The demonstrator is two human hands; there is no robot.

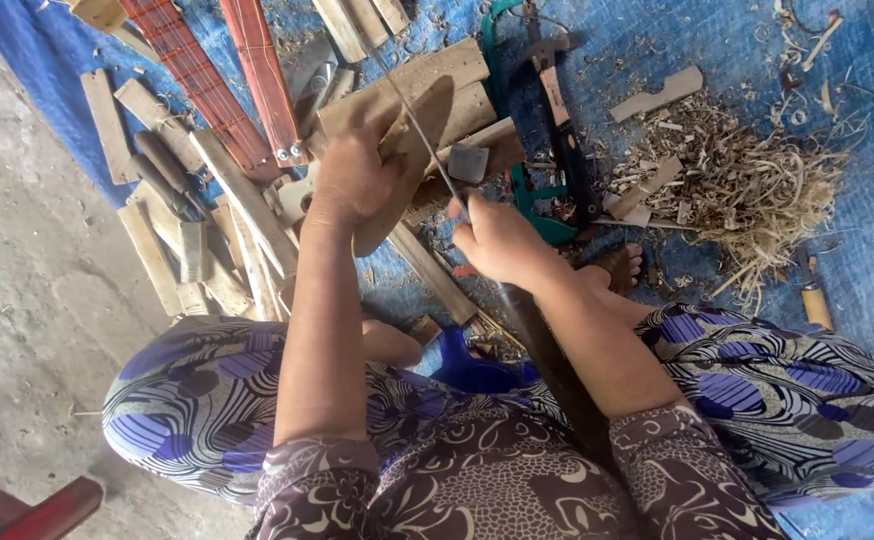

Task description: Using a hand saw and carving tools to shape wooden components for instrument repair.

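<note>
No packages, labels, signs or screens in view. Nothing boxed, wrapped, tagged or lit anywhere on the blue tarp [717, 40].
</note>
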